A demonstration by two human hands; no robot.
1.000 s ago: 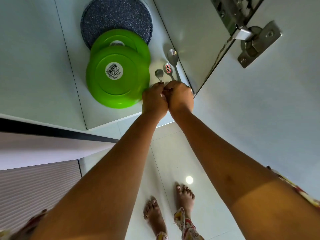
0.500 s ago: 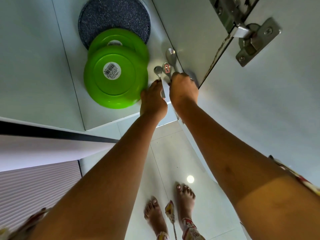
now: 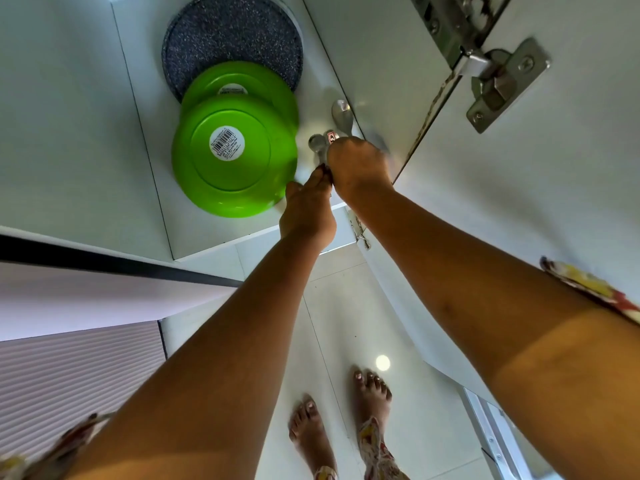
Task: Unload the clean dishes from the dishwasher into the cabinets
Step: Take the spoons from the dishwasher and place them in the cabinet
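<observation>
Two lime-green plastic bowls are lying upside down on the white cabinet shelf (image 3: 145, 98). The front bowl (image 3: 235, 157) is glossy and is showing a barcode sticker on its flat base, and it is overlapping the rear bowl (image 3: 242, 81). Behind them a round, dark, speckled pan (image 3: 232, 32) is sitting at the back. Right of the bowls, three polished metal spoons are lying side by side: a large spoon (image 3: 341, 114), a stickered spoon (image 3: 331, 136) and a small spoon (image 3: 317, 143).

I am seeing the right hand (image 3: 358, 164) arching knuckles-up over the spoon handles with its fingers curled down. It is hiding the handles, so I cannot tell whether it is gripping them. The left hand (image 3: 306, 209) is reaching forward with nearly straight fingers, their tips touching the small spoon's handle.

Compared with a second ago, the hands are no longer bunching together as fists at the shelf's front edge. The right hand is sitting deeper in, the left is stretching out, and the spoon bowls are staying where they were.
</observation>
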